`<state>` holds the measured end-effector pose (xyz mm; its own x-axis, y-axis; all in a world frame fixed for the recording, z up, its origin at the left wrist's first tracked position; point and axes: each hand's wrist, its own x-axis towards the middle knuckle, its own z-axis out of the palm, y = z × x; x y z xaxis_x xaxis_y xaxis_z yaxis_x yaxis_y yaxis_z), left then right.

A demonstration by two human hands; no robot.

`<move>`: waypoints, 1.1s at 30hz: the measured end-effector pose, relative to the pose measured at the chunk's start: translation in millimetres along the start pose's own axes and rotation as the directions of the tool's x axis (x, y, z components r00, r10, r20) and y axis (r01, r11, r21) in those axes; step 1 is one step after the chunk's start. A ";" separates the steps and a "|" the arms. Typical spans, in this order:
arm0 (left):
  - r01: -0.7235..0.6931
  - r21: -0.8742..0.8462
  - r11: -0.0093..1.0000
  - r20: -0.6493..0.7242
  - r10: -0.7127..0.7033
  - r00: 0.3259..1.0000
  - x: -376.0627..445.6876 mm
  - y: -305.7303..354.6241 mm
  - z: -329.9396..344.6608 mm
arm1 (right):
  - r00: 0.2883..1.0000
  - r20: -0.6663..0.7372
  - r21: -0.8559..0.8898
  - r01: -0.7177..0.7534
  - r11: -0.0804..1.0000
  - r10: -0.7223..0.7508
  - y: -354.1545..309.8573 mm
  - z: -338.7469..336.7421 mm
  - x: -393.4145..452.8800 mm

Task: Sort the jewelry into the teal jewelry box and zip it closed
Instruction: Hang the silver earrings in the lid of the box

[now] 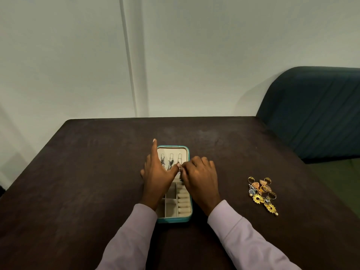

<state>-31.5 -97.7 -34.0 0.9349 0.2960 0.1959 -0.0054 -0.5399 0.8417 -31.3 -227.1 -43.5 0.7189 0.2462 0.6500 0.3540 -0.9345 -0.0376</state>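
The teal jewelry box (176, 219) lies open on the dark table (78, 172), cream lining showing. Its far half, the lid (186, 151), carries three hooks with chains (171, 161) hanging from them. My left hand (157, 178) lies over the box's left side, index finger pointing up past the lid's left edge, thumb reaching toward the right hook. My right hand (198, 176) has curled fingers and pinches a small chain piece (180, 168) at the right hook. A pile of gold and silver earrings and rings (262, 193) lies on the table to the right.
The box's near half shows small cream compartments and ring rolls (184, 201). A dark teal upholstered seat (315, 114) stands past the table's right edge. A pale wall rises behind the table's far edge.
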 end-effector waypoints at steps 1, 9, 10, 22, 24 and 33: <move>-0.002 -0.006 1.000 -0.007 0.002 1.000 0.2 -0.9 0.5 | 1.000 0.003 0.005 -0.005 1.000 0.005 -0.5 0.1 -0.7; -0.021 -0.013 1.000 -0.044 0.021 0.999 -1.4 -0.8 2.1 | 0.999 0.018 0.000 -0.048 0.999 0.048 -4.2 -1.5 -4.1; -0.020 -0.006 1.000 -0.045 0.019 0.999 -1.4 -0.7 2.2 | 0.999 0.019 -0.005 -0.044 0.999 0.045 -4.5 -1.8 -5.4; -0.027 0.093 0.995 -0.039 0.030 0.999 -5.8 1.4 1.6 | 0.997 0.070 -0.074 -0.008 0.997 0.014 -5.6 -5.4 -9.8; -0.011 0.071 0.997 -0.029 0.013 1.000 -4.2 0.1 1.2 | 0.997 0.070 -0.069 -0.017 0.997 0.022 -5.8 -7.1 -11.2; 0.115 -0.089 0.989 -0.029 -0.118 0.993 1.7 -5.7 -4.5 | 0.987 0.122 0.118 -0.119 0.986 0.105 -6.5 -16.3 -22.5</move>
<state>-31.5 -90.5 -36.2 0.9185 0.3800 0.1096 0.0707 -0.4303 0.8999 -59.5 -230.7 -45.5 0.8196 0.1763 0.5451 0.3338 -0.9203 -0.2043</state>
